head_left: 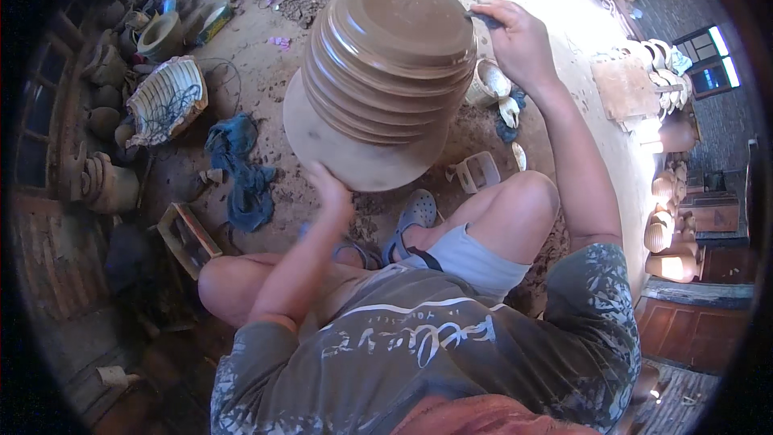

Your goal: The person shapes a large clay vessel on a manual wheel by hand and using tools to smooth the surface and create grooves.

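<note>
1. Up at twelve o'clock, on a pale round disc: big ridged brown pot, glossy, wet-looking, filling the view!
2. At seven o'clock on that disc, left hand, right up against the near edge; with fingers blurred and partly hidden, impossible to tell whether gripping or just resting.
3. Over at two o'clock on the pot, right hand, fingers pinched around a small dark tool, seemingly touching the upper edge.
4. And progress? Well along, by the look of it: walls raised, ridges ringing the visible side from top to base. Perhaps unfinished: that upper edge, given the tool's spot. Far side out of sight.
5. Out at nine o'clock, crumpled blue cloth; at ten, pale ribbed shell; between one and two, pale bucket.
</note>
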### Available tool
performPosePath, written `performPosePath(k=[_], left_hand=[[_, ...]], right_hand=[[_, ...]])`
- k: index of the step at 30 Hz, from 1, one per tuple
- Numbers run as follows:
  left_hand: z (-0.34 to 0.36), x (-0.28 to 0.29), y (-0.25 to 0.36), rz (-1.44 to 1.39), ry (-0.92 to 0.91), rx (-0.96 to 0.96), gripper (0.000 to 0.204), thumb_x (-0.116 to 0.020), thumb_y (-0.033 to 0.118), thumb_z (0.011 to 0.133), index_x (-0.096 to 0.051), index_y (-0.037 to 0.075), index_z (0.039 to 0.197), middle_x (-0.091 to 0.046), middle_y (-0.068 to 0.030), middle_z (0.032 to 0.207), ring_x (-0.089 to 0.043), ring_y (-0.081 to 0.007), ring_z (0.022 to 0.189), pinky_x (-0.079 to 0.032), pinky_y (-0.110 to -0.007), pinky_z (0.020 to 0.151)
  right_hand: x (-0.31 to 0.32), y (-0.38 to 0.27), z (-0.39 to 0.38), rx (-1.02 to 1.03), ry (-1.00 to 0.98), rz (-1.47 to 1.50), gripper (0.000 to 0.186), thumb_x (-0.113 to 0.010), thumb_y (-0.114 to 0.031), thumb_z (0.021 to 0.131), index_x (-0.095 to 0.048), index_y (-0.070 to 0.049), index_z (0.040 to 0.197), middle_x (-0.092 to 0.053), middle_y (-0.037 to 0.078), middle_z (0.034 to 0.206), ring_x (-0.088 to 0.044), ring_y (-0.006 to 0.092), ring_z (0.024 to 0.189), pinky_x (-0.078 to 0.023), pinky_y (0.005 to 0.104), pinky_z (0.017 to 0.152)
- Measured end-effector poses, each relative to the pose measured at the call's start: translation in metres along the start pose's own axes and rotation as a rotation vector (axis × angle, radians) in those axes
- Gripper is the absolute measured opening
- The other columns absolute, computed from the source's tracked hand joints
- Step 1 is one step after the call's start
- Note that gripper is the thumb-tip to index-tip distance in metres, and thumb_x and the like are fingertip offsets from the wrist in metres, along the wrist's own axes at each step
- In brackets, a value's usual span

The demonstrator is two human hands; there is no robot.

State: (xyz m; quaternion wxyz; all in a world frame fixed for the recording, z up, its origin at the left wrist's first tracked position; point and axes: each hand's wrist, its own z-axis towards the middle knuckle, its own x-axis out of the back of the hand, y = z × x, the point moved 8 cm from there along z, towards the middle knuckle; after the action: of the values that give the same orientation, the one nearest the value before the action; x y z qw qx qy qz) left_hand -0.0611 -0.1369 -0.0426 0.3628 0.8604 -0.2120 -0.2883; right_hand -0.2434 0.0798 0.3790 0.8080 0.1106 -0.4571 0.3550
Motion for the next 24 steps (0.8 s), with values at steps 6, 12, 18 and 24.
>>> performPosePath(k=[6,12,18,24], left_hand=[[0.006,0.024,-0.109,0.016,-0.174,0.186,0.083,-0.031,0.071,0.102,-0.031,0.01,0.159,-0.047,-0.0149,0.154,-0.047,-0.0333,0.139,-0.041,-0.053,0.111],[0.016,-0.002,0.012,-0.185,-0.092,0.133,0.073,-0.025,0.061,0.108,-0.032,0.007,0.158,-0.044,-0.0128,0.158,-0.045,-0.0274,0.142,-0.036,-0.045,0.118],[-0.081,-0.01,-0.071,0.184,-0.198,0.451,0.089,-0.022,0.075,0.101,-0.026,0.01,0.162,-0.036,-0.0153,0.163,-0.036,-0.0324,0.148,-0.031,-0.047,0.12],[-0.014,-0.019,0.046,-0.165,-0.142,0.086,0.078,-0.02,0.065,0.107,-0.027,0.009,0.161,-0.036,-0.0143,0.163,-0.034,-0.0305,0.15,-0.029,-0.044,0.123]], right_hand=[[-0.02,-0.014,0.0,-0.068,-0.102,0.143,0.031,-0.054,0.001,0.093,-0.075,-0.004,0.116,-0.075,0.015,0.113,-0.072,0.0256,0.104,-0.055,0.0331,0.095],[-0.012,-0.02,-0.009,-0.037,-0.083,0.115,0.041,-0.048,0.002,0.082,-0.075,0.0,0.113,-0.074,0.019,0.111,-0.072,0.0325,0.104,-0.055,0.0387,0.098],[-0.012,-0.019,-0.009,-0.047,-0.076,0.1,0.04,-0.049,0.001,0.081,-0.076,0.0,0.111,-0.074,0.019,0.11,-0.072,0.0331,0.104,-0.055,0.0392,0.098],[-0.011,-0.009,-0.011,-0.104,-0.073,0.067,0.039,-0.048,0.002,0.085,-0.076,-0.001,0.113,-0.075,0.019,0.108,-0.073,0.0297,0.102,-0.056,0.0359,0.095]])
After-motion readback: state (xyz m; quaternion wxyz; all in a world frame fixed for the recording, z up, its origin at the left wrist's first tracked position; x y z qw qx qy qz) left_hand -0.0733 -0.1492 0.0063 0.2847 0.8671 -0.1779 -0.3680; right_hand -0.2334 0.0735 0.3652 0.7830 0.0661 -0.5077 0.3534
